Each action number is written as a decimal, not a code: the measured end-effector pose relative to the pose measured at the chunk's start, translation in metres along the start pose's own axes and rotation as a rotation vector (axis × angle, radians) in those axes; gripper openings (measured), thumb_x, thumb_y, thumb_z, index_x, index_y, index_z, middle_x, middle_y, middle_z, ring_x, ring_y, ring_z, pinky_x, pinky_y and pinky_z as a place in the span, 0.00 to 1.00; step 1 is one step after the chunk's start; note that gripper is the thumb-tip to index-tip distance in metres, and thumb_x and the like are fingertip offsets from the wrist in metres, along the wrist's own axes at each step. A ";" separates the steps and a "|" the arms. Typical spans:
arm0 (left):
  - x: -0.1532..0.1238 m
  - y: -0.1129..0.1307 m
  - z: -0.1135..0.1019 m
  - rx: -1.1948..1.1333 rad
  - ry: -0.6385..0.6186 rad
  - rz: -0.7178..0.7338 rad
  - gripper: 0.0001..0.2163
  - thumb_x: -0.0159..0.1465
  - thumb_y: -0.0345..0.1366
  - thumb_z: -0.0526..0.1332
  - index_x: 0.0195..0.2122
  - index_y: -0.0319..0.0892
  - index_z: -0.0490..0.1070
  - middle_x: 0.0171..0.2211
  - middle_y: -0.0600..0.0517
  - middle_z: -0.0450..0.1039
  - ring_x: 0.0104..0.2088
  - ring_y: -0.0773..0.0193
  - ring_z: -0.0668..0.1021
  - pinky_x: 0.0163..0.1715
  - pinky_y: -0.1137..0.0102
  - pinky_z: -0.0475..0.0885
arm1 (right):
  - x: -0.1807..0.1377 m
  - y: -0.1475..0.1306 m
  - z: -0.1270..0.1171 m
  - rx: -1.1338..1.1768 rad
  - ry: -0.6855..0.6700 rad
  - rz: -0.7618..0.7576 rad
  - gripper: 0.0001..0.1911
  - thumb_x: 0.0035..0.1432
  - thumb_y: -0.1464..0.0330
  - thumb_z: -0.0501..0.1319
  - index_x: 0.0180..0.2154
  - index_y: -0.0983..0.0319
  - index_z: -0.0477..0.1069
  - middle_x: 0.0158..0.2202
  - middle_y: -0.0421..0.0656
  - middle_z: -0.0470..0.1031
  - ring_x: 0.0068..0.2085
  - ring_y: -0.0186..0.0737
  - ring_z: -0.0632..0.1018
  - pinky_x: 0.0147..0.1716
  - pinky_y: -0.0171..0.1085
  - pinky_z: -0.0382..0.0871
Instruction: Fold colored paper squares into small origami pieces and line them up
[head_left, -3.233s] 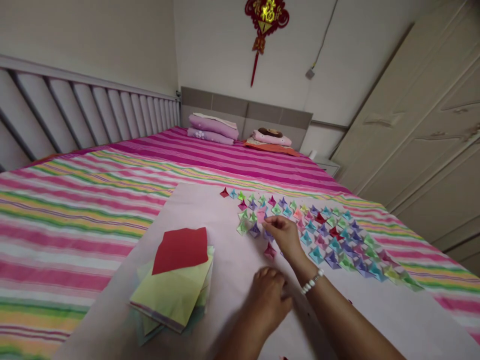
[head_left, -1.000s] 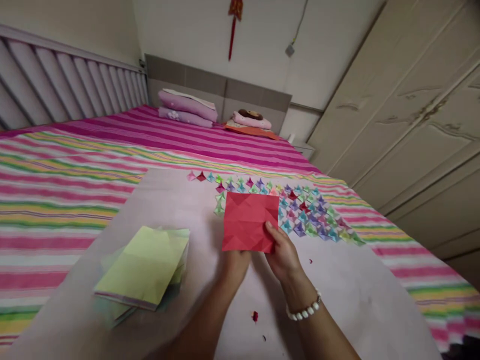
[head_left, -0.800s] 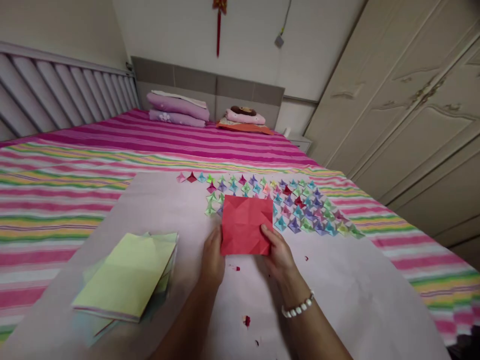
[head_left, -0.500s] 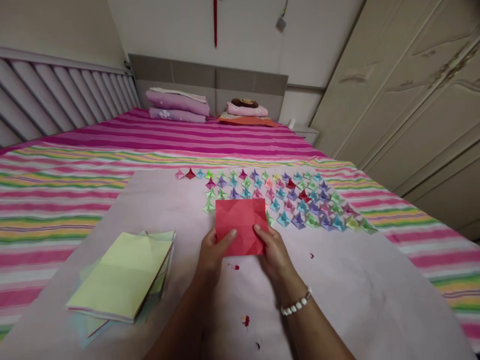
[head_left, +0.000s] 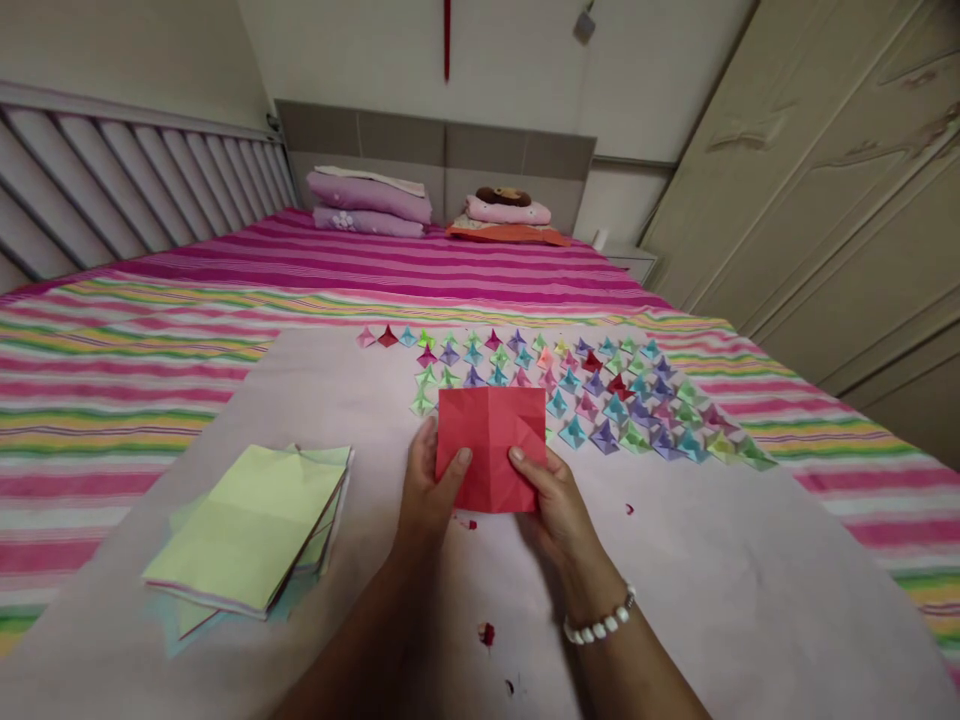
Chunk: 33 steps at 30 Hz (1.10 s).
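A red square of origami paper [head_left: 491, 425], marked with crease lines, is held up in front of me. My left hand [head_left: 431, 485] grips its lower left side, thumb on the face and fingers behind. My right hand [head_left: 553, 495] pinches the lower right side the same way, and a white bead bracelet [head_left: 600, 628] circles that wrist. Behind the paper, several rows of small folded paper pieces [head_left: 604, 436] in many colours stand on the pale sheet [head_left: 697, 580]. The red paper hides part of the nearest row.
A stack of pale yellow and green paper [head_left: 247, 530] lies at the left on the sheet. Tiny red scraps [head_left: 486, 634] are scattered near my forearms. Striped bedding [head_left: 112, 470] surrounds the sheet; folded bedding [head_left: 367, 203] sits by the headboard [head_left: 405, 135]. A wardrobe [head_left: 847, 200] stands at the right.
A vertical crease down the middle of the red paper now shows more plainly, with its two halves shaded differently. Both hands keep hold of it. The whole view has shifted slightly.
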<state>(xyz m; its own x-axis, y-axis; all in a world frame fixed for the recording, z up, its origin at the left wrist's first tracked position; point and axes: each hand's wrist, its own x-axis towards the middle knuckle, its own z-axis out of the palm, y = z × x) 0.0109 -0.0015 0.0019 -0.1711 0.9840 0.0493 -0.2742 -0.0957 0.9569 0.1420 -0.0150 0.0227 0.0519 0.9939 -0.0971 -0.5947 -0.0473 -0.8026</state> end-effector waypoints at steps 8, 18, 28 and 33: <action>-0.011 0.002 -0.007 0.419 0.056 0.506 0.20 0.59 0.39 0.64 0.53 0.44 0.68 0.53 0.44 0.68 0.53 0.55 0.71 0.52 0.60 0.66 | -0.001 0.003 -0.005 -0.246 -0.039 -0.164 0.09 0.49 0.62 0.70 0.33 0.59 0.80 0.32 0.40 0.81 0.32 0.38 0.77 0.36 0.37 0.72; -0.003 0.006 0.000 -0.164 -0.098 0.004 0.12 0.52 0.40 0.71 0.30 0.40 0.73 0.31 0.52 0.77 0.32 0.67 0.78 0.35 0.73 0.72 | -0.006 0.008 0.002 -0.611 -0.139 -0.386 0.08 0.54 0.62 0.66 0.34 0.59 0.79 0.33 0.43 0.77 0.35 0.41 0.75 0.37 0.40 0.71; 0.001 0.007 0.004 -0.365 -0.074 -0.172 0.17 0.46 0.41 0.74 0.31 0.39 0.71 0.28 0.52 0.77 0.27 0.65 0.79 0.30 0.71 0.74 | 0.000 0.007 -0.001 -0.406 -0.016 -0.175 0.17 0.41 0.61 0.73 0.34 0.60 0.76 0.31 0.42 0.79 0.31 0.39 0.77 0.33 0.39 0.73; -0.001 0.006 0.001 -0.316 -0.128 -0.241 0.17 0.48 0.44 0.72 0.34 0.39 0.73 0.27 0.51 0.78 0.25 0.64 0.79 0.26 0.72 0.72 | 0.001 0.011 -0.003 -0.316 0.000 -0.087 0.12 0.43 0.61 0.72 0.24 0.61 0.73 0.17 0.34 0.71 0.18 0.30 0.67 0.19 0.32 0.65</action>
<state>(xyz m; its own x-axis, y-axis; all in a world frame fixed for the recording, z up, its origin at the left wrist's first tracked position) 0.0105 -0.0033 0.0080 0.0472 0.9927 -0.1106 -0.5720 0.1176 0.8118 0.1381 -0.0144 0.0123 0.0912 0.9956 -0.0199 -0.3095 0.0093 -0.9508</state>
